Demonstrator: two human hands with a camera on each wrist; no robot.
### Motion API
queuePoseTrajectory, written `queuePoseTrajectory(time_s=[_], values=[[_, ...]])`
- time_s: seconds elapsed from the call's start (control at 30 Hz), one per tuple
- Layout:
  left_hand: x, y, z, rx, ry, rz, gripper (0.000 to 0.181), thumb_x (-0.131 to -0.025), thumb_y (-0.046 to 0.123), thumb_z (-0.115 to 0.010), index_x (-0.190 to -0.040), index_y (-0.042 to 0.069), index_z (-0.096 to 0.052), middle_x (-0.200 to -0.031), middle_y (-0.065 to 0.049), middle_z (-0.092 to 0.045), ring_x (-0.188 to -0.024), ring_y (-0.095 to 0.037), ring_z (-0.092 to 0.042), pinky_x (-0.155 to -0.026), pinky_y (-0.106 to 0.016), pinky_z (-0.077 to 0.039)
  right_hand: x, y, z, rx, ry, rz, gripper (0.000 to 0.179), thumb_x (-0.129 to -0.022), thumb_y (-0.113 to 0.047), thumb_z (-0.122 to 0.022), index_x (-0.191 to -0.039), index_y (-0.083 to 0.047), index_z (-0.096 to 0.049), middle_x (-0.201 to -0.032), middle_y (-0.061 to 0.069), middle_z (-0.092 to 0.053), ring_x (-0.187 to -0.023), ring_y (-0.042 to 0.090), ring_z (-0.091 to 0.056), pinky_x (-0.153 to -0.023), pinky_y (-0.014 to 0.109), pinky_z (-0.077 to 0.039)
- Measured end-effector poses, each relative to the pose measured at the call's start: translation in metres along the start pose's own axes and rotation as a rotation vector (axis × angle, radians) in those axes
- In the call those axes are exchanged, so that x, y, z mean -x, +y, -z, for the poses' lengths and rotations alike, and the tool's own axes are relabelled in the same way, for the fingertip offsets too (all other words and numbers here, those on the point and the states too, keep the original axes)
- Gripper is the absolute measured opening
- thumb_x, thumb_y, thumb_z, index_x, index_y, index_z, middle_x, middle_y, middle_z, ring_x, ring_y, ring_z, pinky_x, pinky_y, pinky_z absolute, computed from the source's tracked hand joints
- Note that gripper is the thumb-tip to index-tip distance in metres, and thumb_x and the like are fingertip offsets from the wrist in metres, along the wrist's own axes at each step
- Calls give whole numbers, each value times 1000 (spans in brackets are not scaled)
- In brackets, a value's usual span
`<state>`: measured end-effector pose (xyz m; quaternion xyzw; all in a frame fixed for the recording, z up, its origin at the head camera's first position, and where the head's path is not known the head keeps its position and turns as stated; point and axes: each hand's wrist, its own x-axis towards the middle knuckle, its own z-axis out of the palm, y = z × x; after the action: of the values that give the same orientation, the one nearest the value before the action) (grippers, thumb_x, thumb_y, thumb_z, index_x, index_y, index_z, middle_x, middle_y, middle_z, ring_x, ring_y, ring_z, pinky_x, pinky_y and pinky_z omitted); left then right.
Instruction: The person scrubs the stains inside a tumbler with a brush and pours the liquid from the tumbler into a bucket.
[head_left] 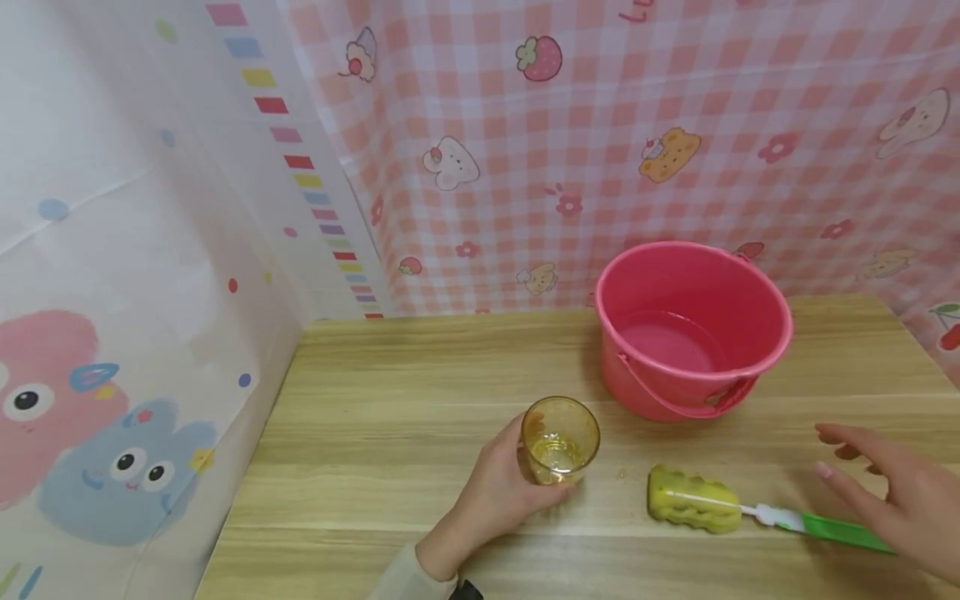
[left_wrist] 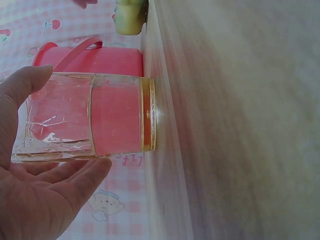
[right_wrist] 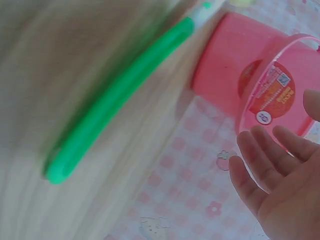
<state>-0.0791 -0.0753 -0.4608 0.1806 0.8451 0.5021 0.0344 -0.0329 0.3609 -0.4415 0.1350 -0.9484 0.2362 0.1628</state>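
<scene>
My left hand [head_left: 498, 483] grips an amber-tinted glass cup [head_left: 561, 442] around its side, mouth facing up, with the base right at the tabletop. In the left wrist view, the thumb and fingers of the left hand [left_wrist: 45, 195] lie on opposite sides of the clear glass. A sponge bottle brush [head_left: 697, 500] lies on the table to the right of the cup, its yellow-green head toward it. Over the end of its green handle [right_wrist: 120, 95] hovers my right hand [head_left: 896, 492], fingers loosely extended and holding nothing.
A pink bucket [head_left: 693, 367] stands behind the brush, its handle hanging down in front and what looks like a little water inside. The wooden table [head_left: 390, 467] meets a pink checked cloth [head_left: 495, 208] at the back and a white printed cloth [head_left: 150, 275] at the left.
</scene>
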Motion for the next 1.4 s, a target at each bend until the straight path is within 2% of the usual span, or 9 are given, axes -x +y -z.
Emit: queuePoseTrajectory(time_s=[0.23,0.43,0.5,0.67,0.83,1.13,1.23,1.37,1.4], values=[[0,-1,0,1,-2,-5,92,-72,20,-97,-151,11,-50,-135,-3,-66,-122,-18,-62,-108,-43,-50,-16,-12,8,-36,42,-17,39,-94,-5,-77,-128,7,-63,-114,24,-69,-100,-26,-37,-69,3,-37],[0,-1,0,-9,0,-3,93,-72,20,-97,-151,10,-49,-136,-5,-66,-124,-19,-62,-110,-44,-49,-27,-17,12,-136,80,-47,39,-95,-2,-73,-132,6,-63,-123,-36,-53,-99,-24,-45,-71,4,-39],[0,-2,0,-7,-2,-8,93,-72,20,-97,-151,10,-49,-136,-4,-66,-125,-19,-61,-110,-44,-48,-31,-19,14,-144,65,-71,38,-97,-3,-72,-132,7,-62,-124,-27,-60,-98,-24,-45,-70,4,-40],[0,-3,0,-3,2,-19,92,-72,19,-97,-150,11,-50,-135,-2,-66,-125,-17,-61,-110,-43,-48,-42,-21,22,-114,-17,-139,42,-101,-12,-69,-136,8,-59,-115,28,-69,-89,-23,-44,-65,5,-40],[0,-4,0,-7,5,-30,91,-72,19,-97,-150,11,-50,-134,-2,-67,-123,-16,-62,-109,-42,-49,-51,-24,26,-104,-11,-179,39,-102,-15,-68,-135,5,-61,-109,28,-70,-80,-17,-48,-59,11,-42],[-1,-3,-1,3,5,-32,92,-72,19,-97,-150,11,-50,-135,-2,-66,-124,-16,-61,-110,-41,-48,-67,-29,25,-74,4,-215,40,-106,-25,-64,-132,5,-64,-113,31,-69,-85,-25,-38,-62,5,-39],[0,-2,0,6,4,-23,91,-72,20,-97,-150,12,-50,-135,-1,-66,-124,-15,-61,-110,-41,-48,-74,-33,25,-71,-7,-247,43,-107,-28,-61,-132,7,-63,-117,35,-67,-88,1,-63,-60,8,-39],[0,-2,0,13,1,-14,91,-73,20,-97,-150,13,-50,-137,-1,-65,-127,-15,-60,-112,-42,-47,-83,-32,25,-90,-8,-273,44,-108,-30,-58,-133,6,-62,-118,34,-67,-84,2,-65,-58,11,-41],[-1,-2,0,15,1,-13,91,-73,19,-97,-150,13,-50,-137,-1,-65,-127,-15,-60,-112,-42,-47,-84,-32,25,-96,0,-276,44,-108,-30,-58,-133,6,-63,-116,33,-68,-82,-9,-59,-57,12,-41]])
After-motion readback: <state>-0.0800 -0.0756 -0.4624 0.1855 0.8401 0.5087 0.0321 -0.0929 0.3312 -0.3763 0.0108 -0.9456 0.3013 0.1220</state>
